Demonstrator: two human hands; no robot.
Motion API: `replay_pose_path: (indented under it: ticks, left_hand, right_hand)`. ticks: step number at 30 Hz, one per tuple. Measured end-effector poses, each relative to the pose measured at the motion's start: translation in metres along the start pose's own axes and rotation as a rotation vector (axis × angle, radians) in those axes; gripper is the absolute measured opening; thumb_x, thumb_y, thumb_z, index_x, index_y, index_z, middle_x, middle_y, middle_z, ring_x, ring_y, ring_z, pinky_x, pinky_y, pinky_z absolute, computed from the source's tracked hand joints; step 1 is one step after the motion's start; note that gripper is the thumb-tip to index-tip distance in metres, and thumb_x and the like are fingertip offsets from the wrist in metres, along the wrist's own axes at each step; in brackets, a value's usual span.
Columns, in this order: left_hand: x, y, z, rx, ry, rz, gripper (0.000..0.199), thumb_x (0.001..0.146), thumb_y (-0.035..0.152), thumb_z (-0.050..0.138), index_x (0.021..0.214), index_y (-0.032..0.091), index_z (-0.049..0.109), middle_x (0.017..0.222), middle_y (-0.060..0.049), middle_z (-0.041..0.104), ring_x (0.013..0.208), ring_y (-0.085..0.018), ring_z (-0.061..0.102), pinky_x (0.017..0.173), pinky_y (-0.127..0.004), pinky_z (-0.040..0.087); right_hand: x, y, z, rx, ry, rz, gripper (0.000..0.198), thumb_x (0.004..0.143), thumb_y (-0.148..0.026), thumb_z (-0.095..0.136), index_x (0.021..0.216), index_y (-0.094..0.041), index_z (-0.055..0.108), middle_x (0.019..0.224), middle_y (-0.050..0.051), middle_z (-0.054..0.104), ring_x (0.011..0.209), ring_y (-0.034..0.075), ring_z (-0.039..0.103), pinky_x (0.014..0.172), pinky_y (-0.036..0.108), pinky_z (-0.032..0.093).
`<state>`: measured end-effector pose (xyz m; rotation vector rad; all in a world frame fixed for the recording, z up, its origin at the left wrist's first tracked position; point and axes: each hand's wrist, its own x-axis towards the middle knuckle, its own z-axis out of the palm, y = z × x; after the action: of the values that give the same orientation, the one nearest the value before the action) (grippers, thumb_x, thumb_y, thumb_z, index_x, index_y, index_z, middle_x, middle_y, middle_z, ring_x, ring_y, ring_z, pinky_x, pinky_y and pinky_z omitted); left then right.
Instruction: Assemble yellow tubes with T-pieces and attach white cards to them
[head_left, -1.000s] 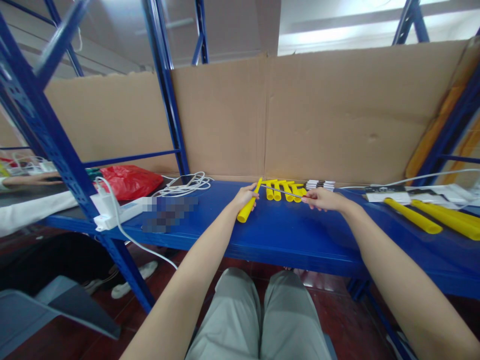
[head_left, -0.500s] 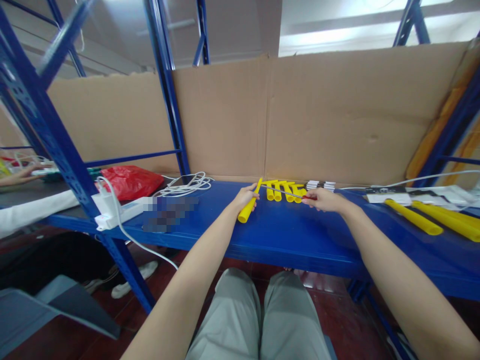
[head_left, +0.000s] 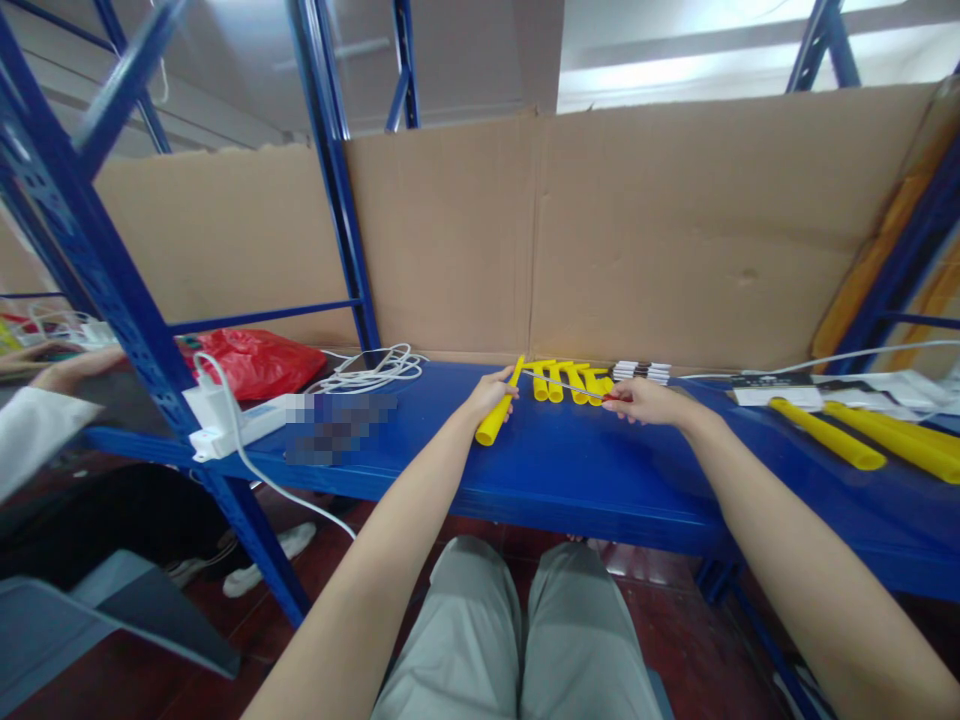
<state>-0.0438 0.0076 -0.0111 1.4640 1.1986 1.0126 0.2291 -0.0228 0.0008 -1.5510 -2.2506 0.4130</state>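
On the blue bench (head_left: 585, 470), a row of yellow tubes (head_left: 555, 393) lies between the two sets of fingers, easily knocked. The left hand (head_left: 492, 393) has its fingers wrapped round a tilted yellow tube (head_left: 491, 425); a slack grip could let it twist. The right hand (head_left: 643, 399) grips a screwdriver (head_left: 566, 384) pointing its way; a slip might jab the left fingers. On white packets (head_left: 776, 393) right of both, I can't read any writing.

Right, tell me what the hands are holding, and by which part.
The left hand holds a yellow tapered tube around its narrower half; the right hand holds a screwdriver by its red handle.
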Motion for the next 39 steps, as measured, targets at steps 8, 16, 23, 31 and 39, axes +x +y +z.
replay_pose_path:
  ticks: [8, 16, 23, 31, 39]
  left_hand:
    - [-0.002, 0.002, 0.001, 0.017, -0.005, -0.010, 0.074, 0.079, 0.004, 0.048, 0.149, 0.021, 0.033, 0.065, 0.003, 0.053, 0.040, -0.008, 0.047, 0.039, -0.019, 0.038]
    - [0.000, 0.001, 0.000, 0.008, 0.005, -0.010, 0.074, 0.079, 0.004, 0.048, 0.149, 0.021, 0.034, 0.067, 0.002, 0.055, 0.041, -0.008, 0.047, 0.041, -0.020, 0.039]
    - [0.002, -0.001, 0.000, 0.023, -0.009, -0.009, 0.075, 0.078, 0.005, 0.049, 0.149, 0.022, 0.034, 0.068, 0.001, 0.056, 0.041, -0.008, 0.047, 0.041, -0.019, 0.039]
    - [-0.001, 0.002, 0.000, 0.012, -0.014, -0.013, 0.075, 0.079, 0.005, 0.049, 0.150, 0.022, 0.033, 0.067, 0.002, 0.055, 0.041, -0.008, 0.048, 0.040, -0.019, 0.039]
    - [0.001, -0.001, 0.000, 0.017, -0.008, -0.008, 0.075, 0.078, 0.005, 0.051, 0.149, 0.023, 0.035, 0.068, 0.002, 0.057, 0.041, -0.008, 0.048, 0.042, -0.019, 0.040]
  right_hand:
    - [0.007, 0.005, 0.002, -0.084, 0.207, -0.060, 0.024, 0.068, -0.036, 0.066, 0.070, -0.022, 0.047, 0.071, 0.004, 0.063, 0.064, 0.017, 0.057, 0.059, 0.027, 0.043]
    - [0.001, -0.001, 0.001, 0.022, 0.028, 0.009, 0.027, 0.080, -0.047, 0.053, 0.074, -0.021, 0.049, 0.059, 0.001, 0.057, 0.050, 0.014, 0.051, 0.050, 0.026, 0.040]
    - [0.007, 0.007, 0.002, -0.055, 0.195, -0.069, 0.034, 0.067, -0.047, 0.067, 0.070, -0.023, 0.044, 0.069, 0.002, 0.060, 0.063, 0.016, 0.055, 0.056, 0.026, 0.042]
    - [0.003, 0.004, 0.003, 0.023, 0.041, 0.029, 0.031, 0.078, -0.051, 0.055, 0.074, -0.021, 0.048, 0.058, 0.001, 0.056, 0.049, 0.013, 0.050, 0.048, 0.025, 0.039]
    - [0.008, 0.009, 0.003, -0.061, 0.179, -0.098, 0.030, 0.067, -0.046, 0.064, 0.068, -0.022, 0.046, 0.064, 0.002, 0.060, 0.061, 0.016, 0.054, 0.056, 0.027, 0.041]
